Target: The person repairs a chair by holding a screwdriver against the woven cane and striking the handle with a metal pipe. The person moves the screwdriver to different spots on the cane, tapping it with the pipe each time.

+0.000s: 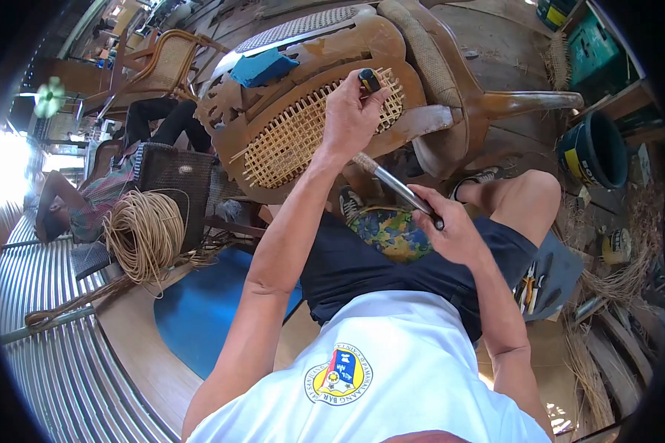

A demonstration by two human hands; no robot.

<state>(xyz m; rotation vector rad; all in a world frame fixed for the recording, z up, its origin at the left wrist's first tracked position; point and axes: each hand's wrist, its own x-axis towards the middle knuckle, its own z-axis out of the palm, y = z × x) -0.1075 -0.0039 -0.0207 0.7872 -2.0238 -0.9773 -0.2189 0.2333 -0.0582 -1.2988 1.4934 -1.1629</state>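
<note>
My left hand (pixel 351 114) is closed around a short tool with a black-and-yellow handle (pixel 369 80). Its working end is hidden by my fingers, over the right part of the woven cane panel (pixel 288 144). That panel sits in the carved opening of a brown wooden chair frame (pixel 380 44), with cane ends sticking out along its edge. Lower and to the right, my right hand (pixel 451 227) grips a metal rod-like tool (pixel 399 184) near its dark end. The rod slants up left towards the panel, and its far end looks worn and brownish.
A blue cloth (pixel 262 68) lies on the frame. At left, a coil of cane (pixel 146 235) hangs near a seated person (pixel 96 196). A dark bucket (pixel 592 151) stands at right, and hand tools (pixel 530 288) lie beside my leg. A patterned cushion (pixel 391 232) is between my legs.
</note>
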